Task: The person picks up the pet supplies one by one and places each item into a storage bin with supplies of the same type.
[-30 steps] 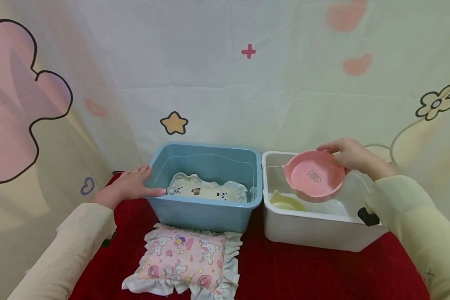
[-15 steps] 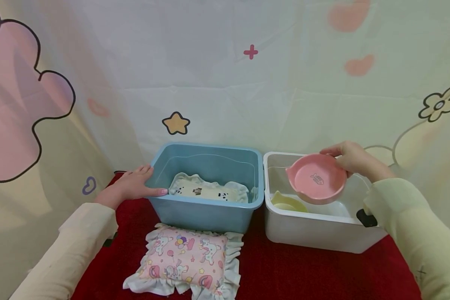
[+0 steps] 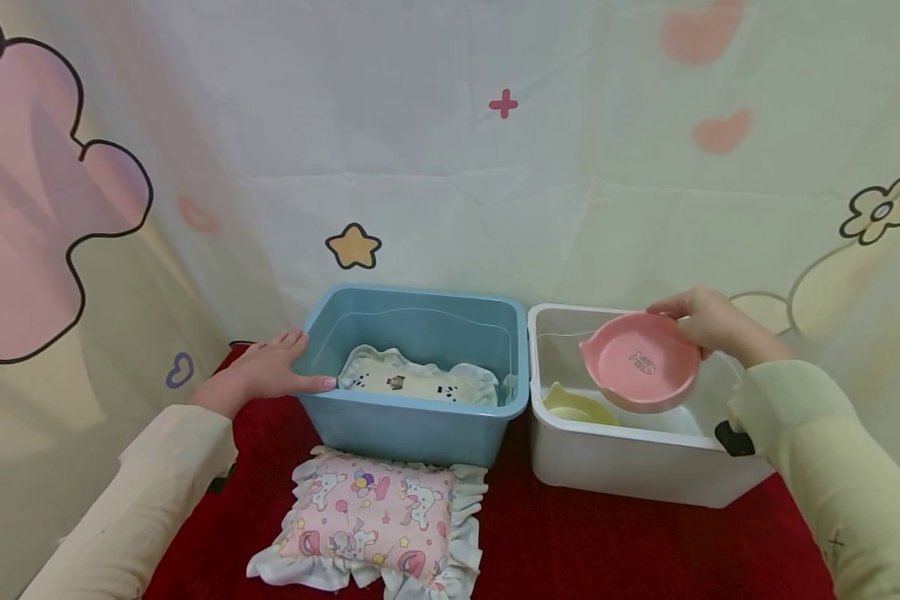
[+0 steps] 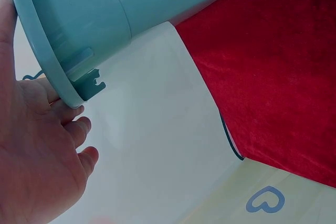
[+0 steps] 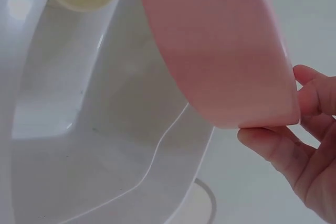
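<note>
My right hand pinches the edge of a pink cat-eared bowl, printed with a fish skeleton inside, and holds it tilted over the white bin. In the right wrist view, thumb and fingers grip the end of the pink bowl. A pale yellow bowl with a pointed ear lies at the left of the white bin. My left hand rests on the left rim of the blue bin. The left wrist view shows that hand with fingers at the bin's rim.
Inside the blue bin lies a cream frilled cushion with small animal prints. A pink frilled pillow lies in front on the red cloth. The two bins stand side by side. A printed curtain hangs behind them.
The pink bowl and my right hand have shifted slightly right and down over the white bin. My left hand stays on the blue bin's rim.
</note>
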Motion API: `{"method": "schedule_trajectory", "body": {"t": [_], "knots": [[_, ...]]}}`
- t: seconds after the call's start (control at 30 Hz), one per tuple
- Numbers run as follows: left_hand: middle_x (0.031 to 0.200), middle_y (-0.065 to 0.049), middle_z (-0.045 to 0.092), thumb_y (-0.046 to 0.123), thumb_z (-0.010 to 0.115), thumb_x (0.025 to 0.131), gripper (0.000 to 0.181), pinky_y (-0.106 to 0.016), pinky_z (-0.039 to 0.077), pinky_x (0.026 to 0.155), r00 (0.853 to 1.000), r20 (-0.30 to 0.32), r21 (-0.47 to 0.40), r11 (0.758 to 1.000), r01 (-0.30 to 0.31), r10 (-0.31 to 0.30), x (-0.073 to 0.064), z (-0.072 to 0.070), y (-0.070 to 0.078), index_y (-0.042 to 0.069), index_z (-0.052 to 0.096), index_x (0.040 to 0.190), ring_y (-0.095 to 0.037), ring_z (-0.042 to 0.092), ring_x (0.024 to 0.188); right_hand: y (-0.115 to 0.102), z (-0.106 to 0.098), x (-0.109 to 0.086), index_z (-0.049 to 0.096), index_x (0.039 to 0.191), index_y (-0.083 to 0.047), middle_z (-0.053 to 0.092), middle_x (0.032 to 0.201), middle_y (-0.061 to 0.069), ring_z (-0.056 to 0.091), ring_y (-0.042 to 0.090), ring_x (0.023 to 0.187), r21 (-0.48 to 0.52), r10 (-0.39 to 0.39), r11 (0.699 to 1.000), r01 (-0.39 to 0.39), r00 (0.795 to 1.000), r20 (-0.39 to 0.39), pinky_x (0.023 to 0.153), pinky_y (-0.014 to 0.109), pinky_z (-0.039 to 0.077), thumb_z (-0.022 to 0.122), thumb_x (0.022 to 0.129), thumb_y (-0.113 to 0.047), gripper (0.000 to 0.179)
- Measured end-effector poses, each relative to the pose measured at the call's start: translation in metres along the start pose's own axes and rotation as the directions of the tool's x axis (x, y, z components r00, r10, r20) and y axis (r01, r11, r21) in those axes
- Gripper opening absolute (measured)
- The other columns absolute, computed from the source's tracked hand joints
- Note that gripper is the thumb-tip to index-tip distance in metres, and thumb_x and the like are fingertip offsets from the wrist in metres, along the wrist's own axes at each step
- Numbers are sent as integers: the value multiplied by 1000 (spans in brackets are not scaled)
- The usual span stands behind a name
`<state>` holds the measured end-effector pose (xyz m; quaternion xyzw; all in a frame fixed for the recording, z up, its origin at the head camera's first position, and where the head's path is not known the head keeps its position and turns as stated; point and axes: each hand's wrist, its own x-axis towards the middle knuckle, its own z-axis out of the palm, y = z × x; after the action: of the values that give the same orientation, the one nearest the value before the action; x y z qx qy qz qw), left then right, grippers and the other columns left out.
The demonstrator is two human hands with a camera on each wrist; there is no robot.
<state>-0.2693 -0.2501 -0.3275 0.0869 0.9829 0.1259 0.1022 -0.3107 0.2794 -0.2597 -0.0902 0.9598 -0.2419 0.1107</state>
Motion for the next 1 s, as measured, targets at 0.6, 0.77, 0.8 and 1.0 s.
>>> {"method": "schedule_trajectory", "body": {"t": [0.6, 0.77, 0.8, 1.0], "knots": [[145, -26, 7, 67, 53, 69, 107, -65, 8, 100, 1000, -3, -7, 1000, 7, -7, 0, 1, -1, -2, 11, 140, -46, 6, 131, 8, 6, 1, 43, 127, 4, 47, 118, 32, 52, 17, 61, -7, 33, 999, -33, 999, 25, 50, 27, 47, 44, 83, 3, 44], [145, -26, 7, 67, 54, 69, 108, -65, 8, 100, 1000, -4, -13, 1000, 14, -14, 0, 1, -1, -2, 11, 140, -46, 7, 131, 11, 8, 3, 43, 126, 5, 46, 118, 31, 51, 17, 60, -12, 31, 999, -31, 999, 29, 49, 26, 45, 42, 81, 6, 45], [145, -26, 7, 67, 54, 69, 108, -65, 8, 100, 1000, -5, -14, 1000, 15, -15, 0, 1, -1, -1, 11, 140, -46, 7, 131, 12, 8, 3, 43, 126, 5, 46, 119, 32, 51, 17, 61, -12, 30, 999, -30, 999, 31, 49, 26, 45, 42, 80, 7, 46], [145, -26, 7, 67, 54, 69, 107, -65, 9, 100, 1000, -9, -13, 1000, 12, -12, -1, 1, 0, -1, 11, 140, -46, 7, 131, 15, 11, 6, 43, 126, 5, 46, 120, 31, 52, 18, 65, -11, 30, 1000, -29, 999, 31, 50, 27, 47, 41, 79, 7, 47]]}}
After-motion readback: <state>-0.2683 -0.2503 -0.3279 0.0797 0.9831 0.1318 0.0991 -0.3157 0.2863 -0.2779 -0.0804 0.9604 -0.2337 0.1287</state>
